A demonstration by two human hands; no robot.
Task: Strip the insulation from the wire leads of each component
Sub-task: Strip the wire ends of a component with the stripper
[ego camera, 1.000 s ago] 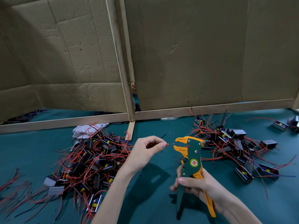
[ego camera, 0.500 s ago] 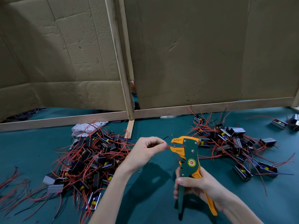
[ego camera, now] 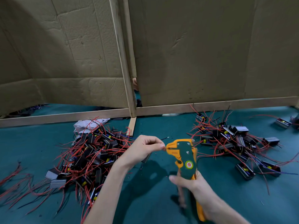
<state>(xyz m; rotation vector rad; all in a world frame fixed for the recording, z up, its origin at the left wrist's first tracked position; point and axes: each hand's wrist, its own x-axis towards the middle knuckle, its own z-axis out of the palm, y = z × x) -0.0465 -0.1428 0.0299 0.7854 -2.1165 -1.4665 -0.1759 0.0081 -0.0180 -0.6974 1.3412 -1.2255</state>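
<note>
My right hand (ego camera: 192, 185) grips the handles of a green and orange wire stripper (ego camera: 184, 155), held upright with its jaws pointing left. My left hand (ego camera: 145, 147) pinches a red wire lead right at the stripper's jaws; its tip sits between them. A black lead (ego camera: 165, 138) sticks out past my left fingers. The dark component (ego camera: 146, 157) hangs under that hand, mostly hidden. A big heap of black components with red leads (ego camera: 90, 151) lies to the left, a looser spread (ego camera: 229, 139) to the right.
The work lies on a teal mat (ego camera: 153, 199). Cardboard walls (ego camera: 194, 54) on wooden strips (ego camera: 64, 118) close off the back. A crumpled white cloth (ego camera: 84, 125) lies behind the left heap. Loose red wires (ego camera: 14, 178) trail at the far left.
The stripper has moved left until its jaws meet the wire at my left fingertips. Its handles have been squeezed closer together. My left hand has stayed about where it was.
</note>
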